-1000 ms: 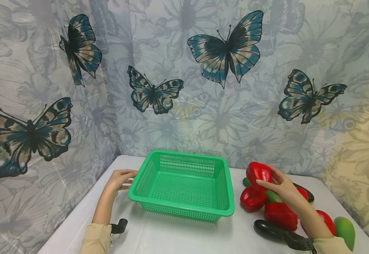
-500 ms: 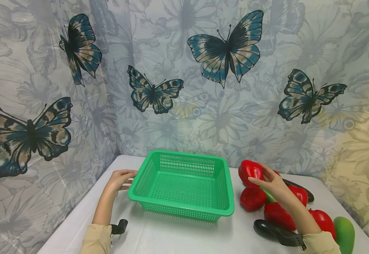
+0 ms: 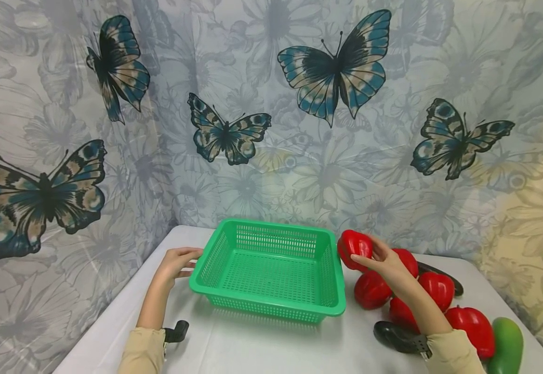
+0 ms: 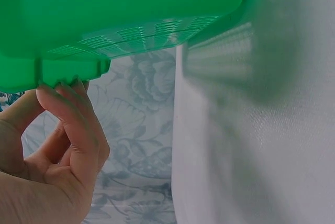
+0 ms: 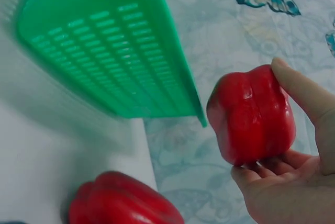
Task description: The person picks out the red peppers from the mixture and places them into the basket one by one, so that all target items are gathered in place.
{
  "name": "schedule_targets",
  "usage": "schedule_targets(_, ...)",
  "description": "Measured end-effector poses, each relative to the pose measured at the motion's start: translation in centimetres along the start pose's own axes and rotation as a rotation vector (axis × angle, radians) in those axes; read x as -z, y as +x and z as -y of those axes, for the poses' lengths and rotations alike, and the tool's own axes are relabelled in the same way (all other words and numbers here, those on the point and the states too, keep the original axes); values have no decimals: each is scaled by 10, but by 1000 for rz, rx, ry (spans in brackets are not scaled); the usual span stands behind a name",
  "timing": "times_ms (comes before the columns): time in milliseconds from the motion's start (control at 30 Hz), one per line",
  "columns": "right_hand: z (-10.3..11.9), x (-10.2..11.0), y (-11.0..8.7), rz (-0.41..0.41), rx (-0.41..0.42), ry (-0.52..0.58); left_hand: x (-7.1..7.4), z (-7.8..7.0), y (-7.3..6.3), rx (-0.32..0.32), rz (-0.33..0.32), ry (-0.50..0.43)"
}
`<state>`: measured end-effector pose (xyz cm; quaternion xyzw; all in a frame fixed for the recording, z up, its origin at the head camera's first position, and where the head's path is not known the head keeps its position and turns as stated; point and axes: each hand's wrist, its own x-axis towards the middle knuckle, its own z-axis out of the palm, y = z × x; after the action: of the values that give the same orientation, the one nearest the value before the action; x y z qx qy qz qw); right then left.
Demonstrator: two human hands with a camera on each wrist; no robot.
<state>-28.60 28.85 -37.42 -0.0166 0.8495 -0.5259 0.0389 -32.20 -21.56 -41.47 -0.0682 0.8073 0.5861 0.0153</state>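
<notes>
A red bell pepper (image 3: 354,250) is held between the thumb and fingers of my right hand (image 3: 388,262), raised beside the right rim of a green plastic basket (image 3: 271,314). In the right wrist view this bell pepper (image 5: 252,116) is just off the basket's rim (image 5: 183,72), and the fingers support it from below. My left hand (image 3: 176,265) is at the basket's left rim. Up close in the left wrist view, the curled fingers of that hand (image 4: 68,145) hold the rim's edge (image 4: 68,72). Nothing lies inside the basket.
Right of the basket are several more red bell peppers (image 3: 372,291), a dark eggplant (image 3: 395,336), a long dark vegetable (image 3: 444,278) at the back and a green mango-like fruit (image 3: 506,345). They lie on a white table (image 3: 252,348) before a butterfly-patterned curtain (image 3: 271,182).
My right hand has carried the red bell pepper leftward, from above the pile to the basket's right rim. The left hand stays at the left rim. The head view has shifted slightly.
</notes>
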Motion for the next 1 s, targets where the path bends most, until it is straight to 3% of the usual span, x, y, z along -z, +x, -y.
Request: schedule_targets(1000, 22, -35, 22, 41, 6, 119, -1, 2, 0, 4, 11, -14)
